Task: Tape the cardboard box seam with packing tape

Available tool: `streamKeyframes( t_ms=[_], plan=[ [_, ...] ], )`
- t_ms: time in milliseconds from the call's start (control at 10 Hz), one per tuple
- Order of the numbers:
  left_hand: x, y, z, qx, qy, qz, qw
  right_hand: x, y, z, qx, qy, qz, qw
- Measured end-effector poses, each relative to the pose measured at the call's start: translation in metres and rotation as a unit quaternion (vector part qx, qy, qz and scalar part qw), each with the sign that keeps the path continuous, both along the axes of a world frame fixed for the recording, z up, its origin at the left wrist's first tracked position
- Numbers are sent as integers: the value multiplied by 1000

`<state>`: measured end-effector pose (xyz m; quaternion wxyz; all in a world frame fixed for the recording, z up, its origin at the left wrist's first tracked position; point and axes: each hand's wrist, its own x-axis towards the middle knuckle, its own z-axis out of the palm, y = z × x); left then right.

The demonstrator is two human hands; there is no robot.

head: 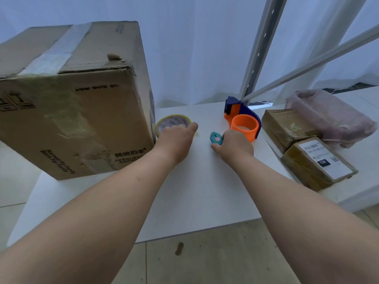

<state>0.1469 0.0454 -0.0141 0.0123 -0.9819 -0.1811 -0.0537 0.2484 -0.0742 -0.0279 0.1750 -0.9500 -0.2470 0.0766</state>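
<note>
A large brown cardboard box [71, 111] stands on the white table [205, 191] at the left, with a strip of pale tape along its top seam [59, 50]. Just right of the box lies a roll of clear packing tape [172, 121]. My left hand [176, 140] rests on that roll, fingers curled over its near edge. My right hand [233, 146] is closed around a small teal box cutter [215, 138] lying on the table. Behind it stands an orange and blue tape dispenser [242, 119] with no roll in it.
Two small taped brown parcels [287, 126] [317, 162], one with a white label, lie at the right, with a pink plastic-wrapped bundle [328, 117] behind them. A grey metal rack frame [262, 48] rises at the back. The table's front edge is near me, with tiled floor below.
</note>
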Motion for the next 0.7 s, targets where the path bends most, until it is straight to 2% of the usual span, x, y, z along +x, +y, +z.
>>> streamKeyframes(
  t_ms=[400,600,700],
  plan=[
    [15,11,-9,33,33,20,999,18,28,-9,-28,6,-1,1000],
    [13,6,-8,24,35,40,998,9,12,-7,-26,5,28,999],
    [6,-4,2,9,5,31,999,1,0,8,-28,-8,41,999]
  ],
)
